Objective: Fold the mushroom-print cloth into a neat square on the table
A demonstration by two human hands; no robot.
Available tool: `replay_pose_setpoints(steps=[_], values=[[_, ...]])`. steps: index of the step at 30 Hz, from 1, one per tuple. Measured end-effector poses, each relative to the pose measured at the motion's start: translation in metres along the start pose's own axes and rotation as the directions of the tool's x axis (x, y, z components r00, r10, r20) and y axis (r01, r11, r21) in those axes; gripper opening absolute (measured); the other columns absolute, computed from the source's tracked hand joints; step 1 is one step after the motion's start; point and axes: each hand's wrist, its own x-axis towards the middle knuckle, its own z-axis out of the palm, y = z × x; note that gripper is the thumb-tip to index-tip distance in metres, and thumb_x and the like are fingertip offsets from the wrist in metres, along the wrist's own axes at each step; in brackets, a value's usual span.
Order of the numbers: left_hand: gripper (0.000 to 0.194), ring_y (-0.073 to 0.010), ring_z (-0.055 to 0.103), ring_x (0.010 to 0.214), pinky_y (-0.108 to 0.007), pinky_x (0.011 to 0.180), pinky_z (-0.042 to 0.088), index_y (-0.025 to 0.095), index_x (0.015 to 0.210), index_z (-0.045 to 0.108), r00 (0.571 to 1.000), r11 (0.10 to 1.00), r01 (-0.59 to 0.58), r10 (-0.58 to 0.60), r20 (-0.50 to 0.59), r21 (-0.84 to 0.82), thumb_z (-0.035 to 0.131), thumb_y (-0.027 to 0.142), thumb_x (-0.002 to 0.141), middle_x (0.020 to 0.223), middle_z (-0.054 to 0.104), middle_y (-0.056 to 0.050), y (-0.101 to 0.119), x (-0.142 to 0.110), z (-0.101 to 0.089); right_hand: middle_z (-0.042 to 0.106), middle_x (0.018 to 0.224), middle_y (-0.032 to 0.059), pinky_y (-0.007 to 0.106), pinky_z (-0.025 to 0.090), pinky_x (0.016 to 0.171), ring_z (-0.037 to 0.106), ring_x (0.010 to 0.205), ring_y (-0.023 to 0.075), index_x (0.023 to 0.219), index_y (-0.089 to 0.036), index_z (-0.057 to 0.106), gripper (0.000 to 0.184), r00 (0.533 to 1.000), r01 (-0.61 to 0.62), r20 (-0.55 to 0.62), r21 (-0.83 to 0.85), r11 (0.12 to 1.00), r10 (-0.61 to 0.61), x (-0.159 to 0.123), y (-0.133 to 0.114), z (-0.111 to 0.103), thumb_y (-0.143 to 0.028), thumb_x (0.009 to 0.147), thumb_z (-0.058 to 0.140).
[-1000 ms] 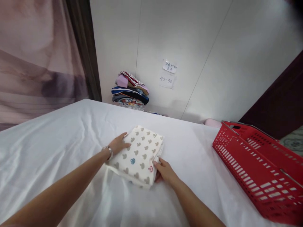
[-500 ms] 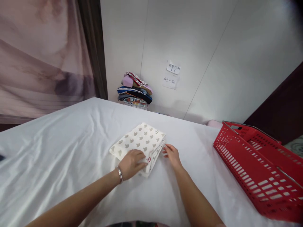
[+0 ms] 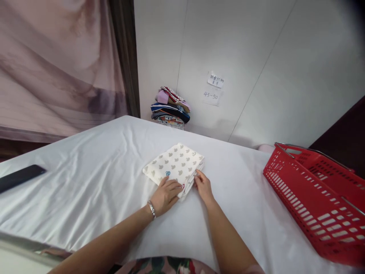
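A folded white cloth [image 3: 179,161] with grey printed shapes lies on the white-covered table, its layered edge facing right. My left hand [image 3: 165,195], with a silver bracelet at the wrist, rests flat on the cloth's near corner, fingers extended. At the right edge, my right hand [image 3: 203,186] has its thumb and fingers closed on the cloth's layers. Part of the fingertips is hidden behind the cloth's edge. A small blue print and a red one show on the top face near my left fingers.
A red plastic basket [image 3: 310,201] with metal handles stands on the right. Stacked folded fabrics [image 3: 171,108] sit beyond the table's far edge by the wall. A dark flat object [image 3: 21,177] lies at the left. Paper signs [image 3: 212,89] hang on the wall.
My right hand has closed in on the cloth's right edge and now pinches it. My left hand stays on top, with the blue print now uncovered. The view has shifted left.
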Motion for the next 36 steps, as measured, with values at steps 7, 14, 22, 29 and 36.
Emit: replay_pose_setpoints(steps=[7, 14, 22, 29, 36], values=[[0.024, -0.0213, 0.055, 0.099, -0.046, 0.100, 0.026, 0.024, 0.099, 0.061, 0.997, 0.997, 0.069, -0.067, -0.041, 0.040, 0.058, 0.035, 0.078, 0.100, 0.064, -0.003, 0.014, 0.005, -0.003, 0.049, 0.054, -0.0043, 0.024, 0.039, 0.050, 0.043, 0.048, 0.0117, 0.118, -0.014, 0.058, 0.048, 0.997, 0.062, 0.054, -0.168, 0.984, -0.054, 0.005, 0.003, -0.003, -0.040, 0.079, 0.049], [0.019, -0.0211, 0.053, 0.079, -0.039, 0.076, 0.038, 0.019, 0.077, 0.060, 0.946, 0.939, 0.316, -0.299, -0.128, 0.136, 0.059, 0.038, 0.077, 0.078, 0.059, -0.004, 0.030, 0.025, 0.015, 0.049, 0.053, -0.0054, 0.024, 0.038, 0.048, 0.043, 0.045, 0.0111, 0.107, -0.015, 0.061, 0.039, 0.997, 0.048, 0.070, -0.107, 0.993, -0.040, 0.011, 0.009, -0.003, -0.037, 0.076, 0.051], [0.016, -0.0196, 0.053, 0.084, -0.038, 0.080, 0.039, 0.021, 0.090, 0.062, 0.955, 0.970, 0.230, -0.210, -0.208, 0.081, 0.048, 0.027, 0.084, 0.086, 0.059, -0.005, 0.027, 0.012, 0.024, 0.053, 0.056, -0.0052, 0.021, 0.029, 0.037, 0.043, 0.039, 0.0090, 0.092, -0.017, 0.059, 0.032, 0.993, -0.115, 0.004, 0.113, 0.987, 0.115, 0.012, 0.001, -0.006, -0.040, 0.070, 0.055], [0.011, -0.0200, 0.055, 0.089, -0.040, 0.085, 0.041, 0.020, 0.085, 0.060, 0.957, 0.985, 0.164, -0.148, -0.251, 0.045, 0.049, 0.022, 0.083, 0.092, 0.061, -0.006, 0.026, 0.013, 0.027, 0.058, 0.061, -0.0032, 0.018, 0.029, 0.036, 0.047, 0.043, 0.0078, 0.089, -0.017, 0.061, 0.031, 0.968, -0.176, -0.148, 0.185, 0.967, 0.204, 0.035, -0.011, -0.015, -0.039, 0.067, 0.057], [0.009, -0.0229, 0.054, 0.107, -0.048, 0.099, 0.034, 0.020, 0.084, 0.058, 0.954, 0.991, 0.126, -0.107, -0.281, 0.048, 0.049, 0.020, 0.080, 0.106, 0.065, -0.007, 0.022, 0.012, 0.034, 0.054, 0.048, -0.0026, 0.018, 0.026, 0.033, 0.042, 0.037, 0.0069, 0.071, -0.015, 0.059, 0.024, 0.934, -0.231, -0.266, 0.055, 0.971, 0.237, 0.089, -0.021, -0.014, -0.039, 0.074, 0.056]])
